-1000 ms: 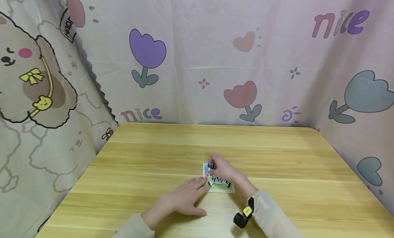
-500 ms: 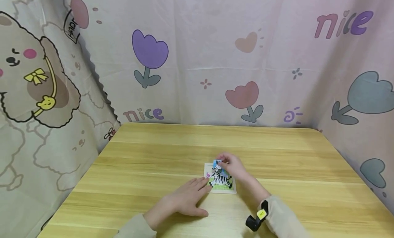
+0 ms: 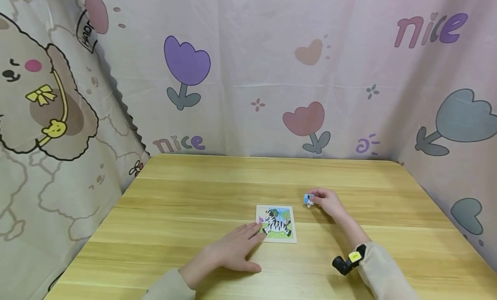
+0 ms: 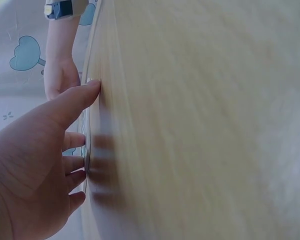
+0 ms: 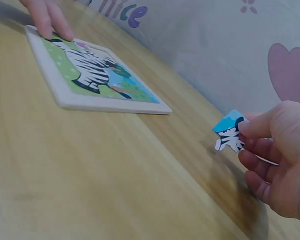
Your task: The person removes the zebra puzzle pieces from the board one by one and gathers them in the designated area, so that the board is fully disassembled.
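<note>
Zebra jigsaw piece (image 5: 230,133): my right hand (image 5: 289,155) pinches it right of the zebra puzzle board (image 5: 110,104); likely light and stiff, best held by its edges. My left hand (image 3: 237,249), fingers straight, touches the board.

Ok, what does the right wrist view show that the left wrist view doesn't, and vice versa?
Only right wrist: the zebra picture and the printed side of the puzzle piece. Only left wrist: the right wrist's camera and a blue-gray tulip print. Both: the left hand, right hand, wooden tabletop, patterned curtain and puzzle board, edge-on in the left view.
</note>
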### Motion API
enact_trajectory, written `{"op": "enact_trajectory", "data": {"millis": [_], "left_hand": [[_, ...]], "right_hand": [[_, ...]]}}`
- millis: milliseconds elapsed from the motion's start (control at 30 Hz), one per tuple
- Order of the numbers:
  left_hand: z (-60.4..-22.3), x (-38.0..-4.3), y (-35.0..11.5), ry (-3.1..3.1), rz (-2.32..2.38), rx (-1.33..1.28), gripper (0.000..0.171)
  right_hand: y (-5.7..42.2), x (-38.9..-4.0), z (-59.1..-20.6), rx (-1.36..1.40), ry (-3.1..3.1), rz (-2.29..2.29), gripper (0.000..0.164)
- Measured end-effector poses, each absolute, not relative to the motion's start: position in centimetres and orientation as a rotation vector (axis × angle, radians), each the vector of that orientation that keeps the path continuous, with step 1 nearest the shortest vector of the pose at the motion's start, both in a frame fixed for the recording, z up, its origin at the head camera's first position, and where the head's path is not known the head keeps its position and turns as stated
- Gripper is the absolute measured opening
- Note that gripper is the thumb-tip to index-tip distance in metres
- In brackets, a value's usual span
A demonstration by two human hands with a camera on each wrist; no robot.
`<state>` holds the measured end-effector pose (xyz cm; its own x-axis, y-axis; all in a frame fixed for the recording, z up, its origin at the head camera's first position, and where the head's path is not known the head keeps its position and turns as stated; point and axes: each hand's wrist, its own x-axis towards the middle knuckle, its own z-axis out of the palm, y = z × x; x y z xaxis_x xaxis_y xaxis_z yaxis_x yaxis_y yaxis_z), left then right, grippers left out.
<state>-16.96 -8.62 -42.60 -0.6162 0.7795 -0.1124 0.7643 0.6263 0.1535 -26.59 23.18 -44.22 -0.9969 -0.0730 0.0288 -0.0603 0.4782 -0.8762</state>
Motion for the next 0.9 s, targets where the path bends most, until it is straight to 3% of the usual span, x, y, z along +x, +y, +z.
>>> {"op": "enact_trajectory", "data": {"millis": [900], "left_hand": [[-42.9,-17.0,-8.7,2.684,0.149,1.293,0.08]], "right_hand": [[20.9,-27.9,-45.2,-0.111,2.993,-1.191,0.013]]}}
